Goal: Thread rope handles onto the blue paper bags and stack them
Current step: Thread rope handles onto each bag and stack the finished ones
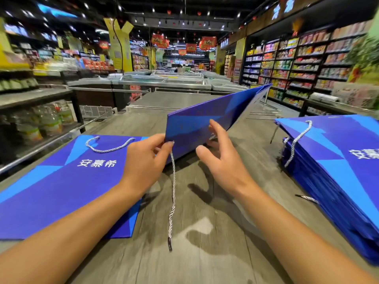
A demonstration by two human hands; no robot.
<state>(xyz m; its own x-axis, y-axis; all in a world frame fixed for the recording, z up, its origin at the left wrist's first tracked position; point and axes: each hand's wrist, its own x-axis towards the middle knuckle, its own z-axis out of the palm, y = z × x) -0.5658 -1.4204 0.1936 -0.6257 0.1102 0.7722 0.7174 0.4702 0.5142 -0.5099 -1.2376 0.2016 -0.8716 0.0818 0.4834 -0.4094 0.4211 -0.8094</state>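
With your left hand (147, 158) pinching the raised blue bag (207, 121) above the surface (205, 253) and your right hand (219, 156) spread loosely beneath, the dangling rope (173, 193) may slip out if tugged.

Bright overhead store lights, soft shadows, wide-angle warp, edges & bkgd blurred.

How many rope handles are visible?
4: one on the flat bag at left, one hanging from the held bag, two at the right stack; more may be hidden.
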